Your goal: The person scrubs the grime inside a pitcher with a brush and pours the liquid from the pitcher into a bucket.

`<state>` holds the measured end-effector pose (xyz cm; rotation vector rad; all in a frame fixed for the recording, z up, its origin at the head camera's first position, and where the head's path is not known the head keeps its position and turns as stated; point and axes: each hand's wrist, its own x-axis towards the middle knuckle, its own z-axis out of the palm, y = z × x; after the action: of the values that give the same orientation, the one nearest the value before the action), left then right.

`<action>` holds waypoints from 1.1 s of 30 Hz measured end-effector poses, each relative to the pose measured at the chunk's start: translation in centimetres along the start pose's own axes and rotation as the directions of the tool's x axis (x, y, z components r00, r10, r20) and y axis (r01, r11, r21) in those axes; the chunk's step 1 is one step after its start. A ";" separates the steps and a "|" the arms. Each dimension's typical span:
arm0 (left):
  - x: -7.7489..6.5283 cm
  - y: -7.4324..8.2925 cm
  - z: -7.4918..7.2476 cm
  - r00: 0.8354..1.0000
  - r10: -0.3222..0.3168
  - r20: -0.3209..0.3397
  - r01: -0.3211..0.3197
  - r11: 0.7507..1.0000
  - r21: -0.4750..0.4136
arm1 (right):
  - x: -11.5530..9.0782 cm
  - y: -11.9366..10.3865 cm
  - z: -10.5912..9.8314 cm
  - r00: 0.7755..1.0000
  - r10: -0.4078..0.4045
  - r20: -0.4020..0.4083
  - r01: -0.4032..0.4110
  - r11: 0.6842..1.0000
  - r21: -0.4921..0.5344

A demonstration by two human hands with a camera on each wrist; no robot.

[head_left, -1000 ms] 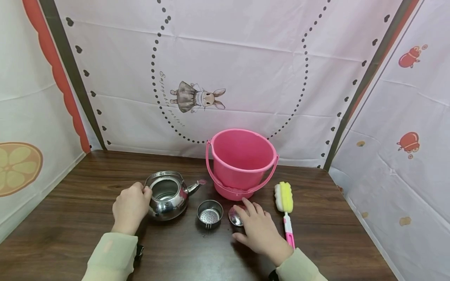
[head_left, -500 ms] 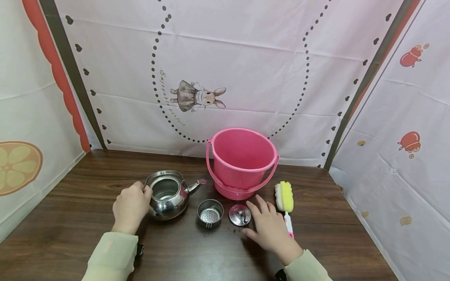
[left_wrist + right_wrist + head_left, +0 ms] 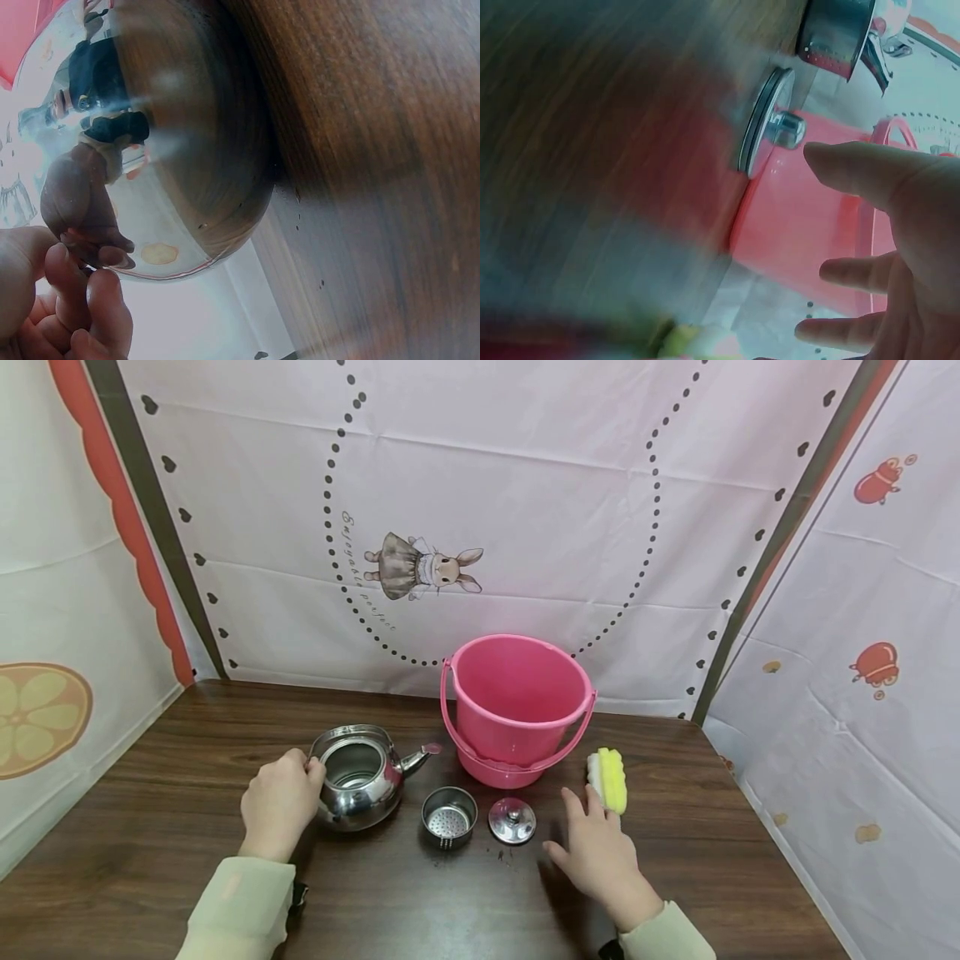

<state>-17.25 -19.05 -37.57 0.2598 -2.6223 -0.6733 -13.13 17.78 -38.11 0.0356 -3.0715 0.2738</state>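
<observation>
1 kettle [image 3: 362, 808]: our left hand [image 3: 279, 802] grips it; our spread right hand [image 3: 600, 858] is nearest the lower-right brush [image 3: 612, 779], lengthwise up-frame

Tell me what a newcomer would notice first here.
The bright pink bucket at the back of the wooden table stands out most. Next comes the shiny open kettle, held by the left hand, then the yellow-and-white sponge brush by the right hand.

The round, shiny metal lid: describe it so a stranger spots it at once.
Find the pink plastic bucket on the brown wooden table. Just in front lies the lid, right of a perforated silver metal cup. Unlike that deep, open cup, it is low, with a central knob.
</observation>
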 end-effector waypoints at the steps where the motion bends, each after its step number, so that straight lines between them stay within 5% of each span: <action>1: 0.0 0.0 0.0 1.000 0.000 -0.001 0.000 1.000 0.000 | 0.0 0.1 -0.1 1.000 0.012 0.002 -0.012 1.000 0.002; 19: -0.1 -0.1 0.2 1.000 0.013 -0.018 -0.014 1.000 -0.008 | -0.7 3.4 -0.6 0.980 0.178 0.093 -0.182 0.983 0.029; 33: 0.0 -0.1 0.1 1.000 0.011 -0.007 -0.011 1.000 -0.009 | -1.1 4.5 -0.7 0.977 0.179 0.118 -0.184 0.983 0.029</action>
<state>-17.27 -19.04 -37.73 0.2441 -2.6115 -0.6797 -12.15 22.36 -38.30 -0.2377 -3.1873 0.3532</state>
